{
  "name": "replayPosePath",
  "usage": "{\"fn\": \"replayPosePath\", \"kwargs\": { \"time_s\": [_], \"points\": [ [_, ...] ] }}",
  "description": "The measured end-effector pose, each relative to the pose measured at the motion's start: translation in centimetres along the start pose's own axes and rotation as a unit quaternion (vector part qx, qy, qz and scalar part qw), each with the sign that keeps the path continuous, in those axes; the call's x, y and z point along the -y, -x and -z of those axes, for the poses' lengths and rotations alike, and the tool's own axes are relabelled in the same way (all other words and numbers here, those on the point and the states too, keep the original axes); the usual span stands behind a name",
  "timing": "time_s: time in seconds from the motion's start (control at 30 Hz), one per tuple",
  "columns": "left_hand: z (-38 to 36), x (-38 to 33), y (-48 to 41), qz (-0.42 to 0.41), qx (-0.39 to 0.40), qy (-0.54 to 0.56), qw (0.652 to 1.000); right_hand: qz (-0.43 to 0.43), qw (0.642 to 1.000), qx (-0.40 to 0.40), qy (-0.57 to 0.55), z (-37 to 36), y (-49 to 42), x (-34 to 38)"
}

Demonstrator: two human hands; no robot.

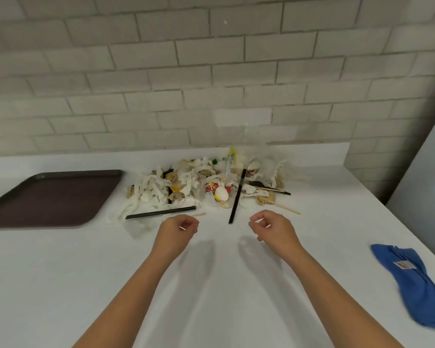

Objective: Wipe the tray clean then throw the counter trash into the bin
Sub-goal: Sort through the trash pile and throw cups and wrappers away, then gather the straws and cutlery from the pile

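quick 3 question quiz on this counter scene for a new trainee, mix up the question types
1. True or false: the dark brown plastic tray lies to the left of the pile of torn paper and food trash.
2. Where is the crumpled blue cloth? A. on the tray. B. on the white counter, near its right edge. C. on top of the trash pile.
3. How many long black straws lie at the front of the pile?

Key: 1 true; 2 B; 3 two.
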State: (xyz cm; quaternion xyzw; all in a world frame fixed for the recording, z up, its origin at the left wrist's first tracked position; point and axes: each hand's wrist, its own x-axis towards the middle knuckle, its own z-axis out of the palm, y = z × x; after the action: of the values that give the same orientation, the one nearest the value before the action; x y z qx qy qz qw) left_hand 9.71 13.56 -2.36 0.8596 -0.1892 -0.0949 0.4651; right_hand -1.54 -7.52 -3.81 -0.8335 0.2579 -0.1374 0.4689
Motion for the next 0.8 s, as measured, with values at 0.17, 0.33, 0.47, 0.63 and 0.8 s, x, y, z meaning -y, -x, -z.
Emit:
{"fn": "replayPosePath", "kwargs": {
  "time_s": [0.17,0.33,0.47,0.63,0.8],
  "points": [
    [4.3,4.8,-8.7,0.001,-0.018,-0.061,0.998,-0.048,0.997,-0.048,0.032,-5.4,-7.1,1.8],
    [5.2,8.2,-15.0,-0.019,0.018,-0.200,0.979,-0.092,0.987,-0.101,0.080,-8.6,-12.2,2.0],
    [4.6,9.7,-17.6,-0.042,0.121,-0.310,0.942,-0.109,0.984,-0.099,0.101,-9.8,-14.0,1.9],
    [3.8,9.4,-18.6,-0.074,0.118,-0.341,0.930,-0.119,0.979,-0.077,0.144,-10.6,-15.0,2.0],
    [3.4,8.5,-18.6,-0.085,0.103,-0.280,0.951,-0.147,0.983,-0.067,0.085,-10.4,-15.4,1.5]
  ]
}}
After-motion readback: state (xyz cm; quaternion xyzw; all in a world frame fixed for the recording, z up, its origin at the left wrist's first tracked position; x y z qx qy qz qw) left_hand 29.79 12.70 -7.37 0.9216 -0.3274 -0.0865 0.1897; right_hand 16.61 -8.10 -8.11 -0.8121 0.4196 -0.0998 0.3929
